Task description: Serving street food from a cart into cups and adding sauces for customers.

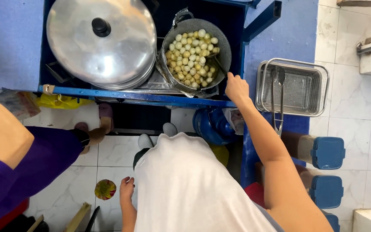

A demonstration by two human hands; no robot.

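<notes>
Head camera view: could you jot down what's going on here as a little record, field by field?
Right hand: right hand on the handle of a utensil that reaches into the dark pan
Pan contents: many small pale round balls
Left hand: left hand hangs low at the person's side, holding nothing
Beside pan: big domed metal lid with a black knob
Right of pan: wire basket with metal tongs lying in it
Stand: blue frame
Nearby: another person's purple sleeve
</notes>
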